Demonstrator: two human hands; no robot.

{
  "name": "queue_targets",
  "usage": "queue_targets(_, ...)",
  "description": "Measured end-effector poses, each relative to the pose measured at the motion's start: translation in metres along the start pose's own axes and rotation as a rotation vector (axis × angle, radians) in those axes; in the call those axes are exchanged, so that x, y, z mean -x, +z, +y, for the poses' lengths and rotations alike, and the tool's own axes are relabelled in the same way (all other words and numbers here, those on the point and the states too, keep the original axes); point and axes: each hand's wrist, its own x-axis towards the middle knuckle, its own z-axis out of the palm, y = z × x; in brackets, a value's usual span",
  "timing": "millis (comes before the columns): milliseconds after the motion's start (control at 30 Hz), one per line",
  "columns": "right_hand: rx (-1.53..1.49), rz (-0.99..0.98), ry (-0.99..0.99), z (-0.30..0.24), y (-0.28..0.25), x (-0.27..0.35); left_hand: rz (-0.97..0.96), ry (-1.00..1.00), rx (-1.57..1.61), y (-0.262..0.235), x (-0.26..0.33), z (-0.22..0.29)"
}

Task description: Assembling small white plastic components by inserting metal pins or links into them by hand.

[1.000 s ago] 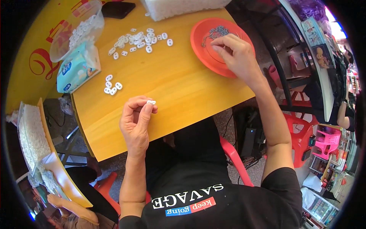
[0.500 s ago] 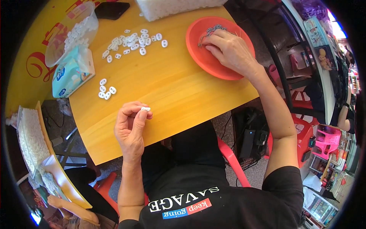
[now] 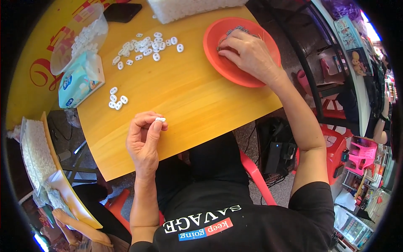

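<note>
Just past the near edge of the table, my left hand (image 3: 144,140) pinches a small white plastic piece (image 3: 160,119) between thumb and fingertips. My right hand (image 3: 251,53) reaches into a red bowl (image 3: 211,56) at the far right, its fingers drawn together. Thin grey metal pieces (image 3: 238,29) lie heaped beneath its fingers; whether one is pinched is hidden. Several white oval pieces with two holes (image 3: 119,99) form a small group to the left of my left hand. A larger scatter of the same white pieces (image 3: 145,44) spreads across the far middle.
A tissue pack (image 3: 82,80) and a clear tub of white pieces (image 3: 88,35) stand at the left. A dark phone (image 3: 122,11) and a large white bag (image 3: 189,10) are at the far side. Another person's hand (image 3: 62,216) shows by a yellow table at lower left.
My right hand has shifted slightly within the red bowl, its fingers still drawn together over the metal pieces. The left hand keeps its pinch in the same place.
</note>
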Motion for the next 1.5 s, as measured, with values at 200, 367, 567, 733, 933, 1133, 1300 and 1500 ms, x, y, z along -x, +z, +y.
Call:
queue_targets(200,0.041,0.039,-0.029,-0.007,0.004,0.0,0.003,0.004,-0.02,-0.001,0.002,0.0)
queue_targets(367,0.119,0.082,-0.064,-0.005,0.001,0.005,-0.005,-0.005,0.004,0.0,0.003,-0.001)
queue_targets(567,-0.322,0.134,0.113,-0.044,-0.021,-0.001,0.05,-0.046,0.041,-0.005,0.005,0.0)
queue_targets(733,-0.792,-0.015,0.239,-0.121,-0.004,0.003,0.04,-0.059,0.097,-0.004,0.001,0.002)
queue_targets(933,-0.978,-0.076,0.309,-0.163,0.038,0.005,0.025,-0.061,0.206,-0.009,0.001,-0.002)
queue_targets(1133,-1.054,-0.13,0.404,-0.173,0.039,0.005,0.021,-0.06,0.177,-0.012,0.002,-0.001)
queue_targets(1300,-1.071,-0.123,0.382,-0.177,0.038,0.004,0.016,-0.068,0.19,-0.012,0.002,-0.002)
queue_targets(1500,-0.944,-0.014,0.303,-0.183,0.042,0.005,0.015,-0.053,0.184,-0.011,0.002,-0.002)
